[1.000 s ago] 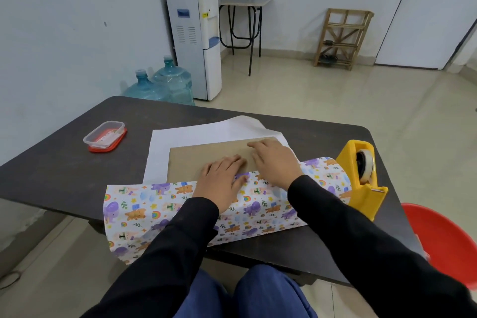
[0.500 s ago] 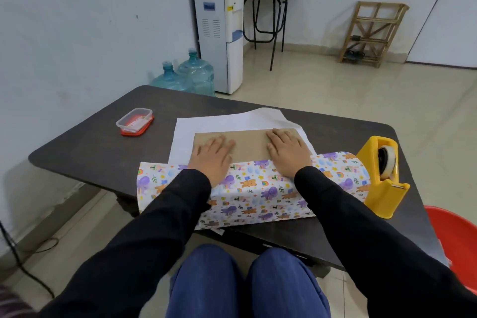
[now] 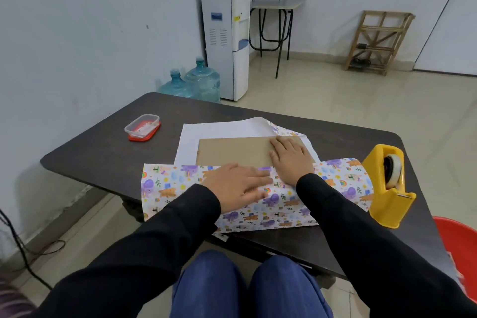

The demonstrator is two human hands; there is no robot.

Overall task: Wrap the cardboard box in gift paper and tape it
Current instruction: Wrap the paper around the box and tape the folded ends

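Flat left hand and right hand (fingers straight, empty) pin colourful printed gift paper onto the brown cardboard box.

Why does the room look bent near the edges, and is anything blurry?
Head view: the wide lens bows straight lines, so the door leans and the table looks curved; the left hand looks slightly smeared, while the right hand and tape dispenser are crisp; light is soft and even, with no harsh glare.
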